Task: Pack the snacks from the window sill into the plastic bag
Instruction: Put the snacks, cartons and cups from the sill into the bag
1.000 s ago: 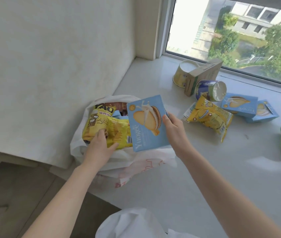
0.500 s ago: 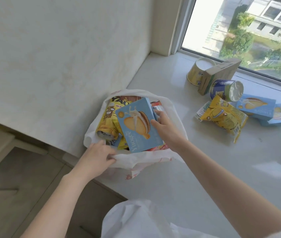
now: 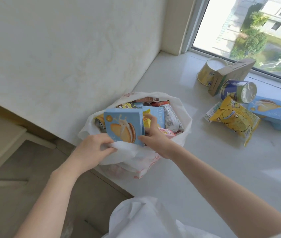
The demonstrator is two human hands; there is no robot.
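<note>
The left hand [image 3: 91, 148] grips the white plastic bag [image 3: 186, 121] rim. The right hand [image 3: 153, 136] holds a light-blue biscuit box [image 3: 124, 126] upright inside it, lower edge hidden; fingertips hidden behind the box.

Home interior, window sill [image 3: 179, 79], plaster wall [image 3: 67, 48], garden view

A pale, faintly mottled wall [image 3: 67, 54] fills the upper left. To the right of the wall stands the window [image 3: 249, 31], its grey frame [image 3: 188, 26] meeting a cream corner post. Through the window glass show trees [image 3: 254, 40] and a light building [image 3: 280, 16] in sunlight. Below the wall, at lower left, lies a beige floor [image 3: 16, 194] with a raised step [image 3: 0, 140] beside it.
</note>
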